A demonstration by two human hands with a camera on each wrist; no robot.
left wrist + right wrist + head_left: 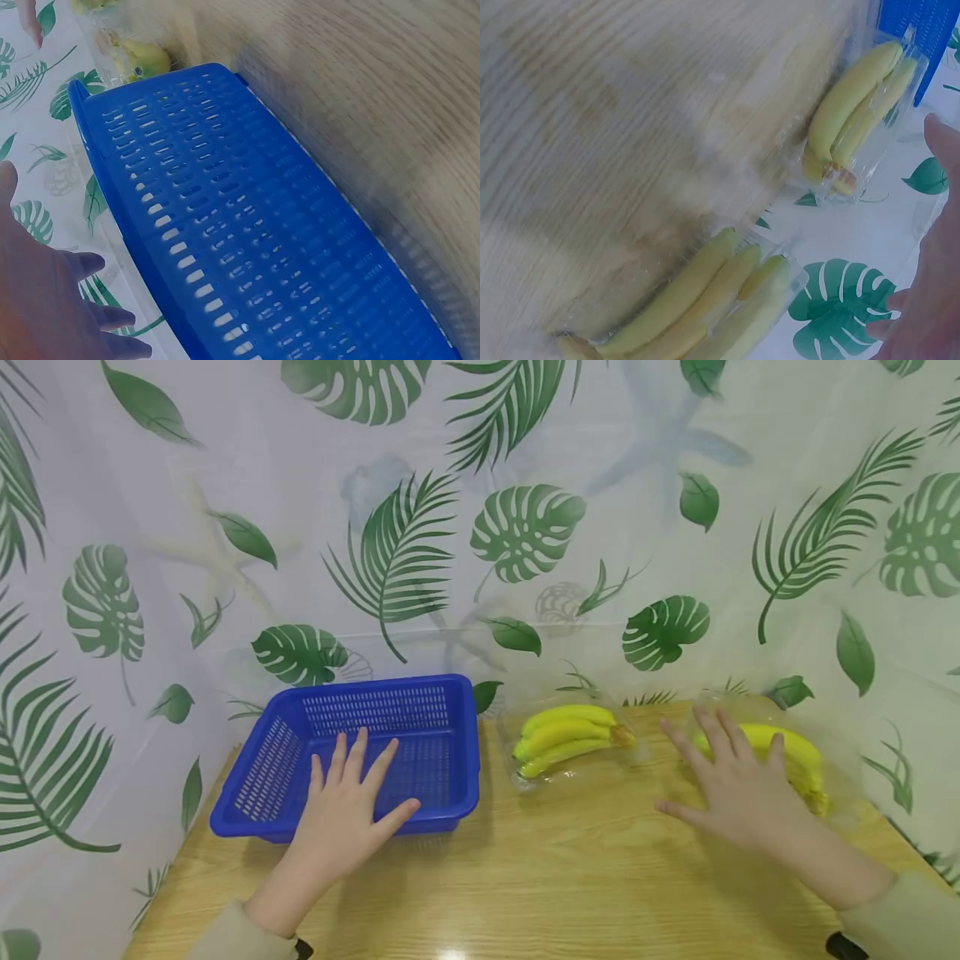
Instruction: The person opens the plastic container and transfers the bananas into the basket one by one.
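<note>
Wooden surface [570, 868], backed on the far and both lateral sides by a white curtain printed with green leaves [525, 531].

Left hand [345, 814]: grip spread, fingers straight and fanned, holding nothing. In the head view it lies over the near part of the blue perforated basket [277, 760]; whether the palm touches the rim cannot be told. The left wrist view shows the fingers [90, 266] apart from one another beside the basket's slotted wall [247, 247].

Blue basket: stands at the far left of the surface, upright, with no contents visible in it.

Right hand [738, 789]: grip likewise spread, fingers extended and separated, holding nothing. It is over the right-hand banana bunch [798, 760], covering the left part of it (contact cannot be confirmed from any view).

Two banana bunches noted, each in clear plastic wrap. The left-hand banana bunch [566, 739] lies just right of the basket, at the far centre of the surface, untouched by either hand. The right-hand bunch lies at the far right, close to the curtain. The right wrist view shows both: the right-hand bunch [705, 300] nearer the camera, the other [855, 105] next to the basket corner [922, 30].
</note>
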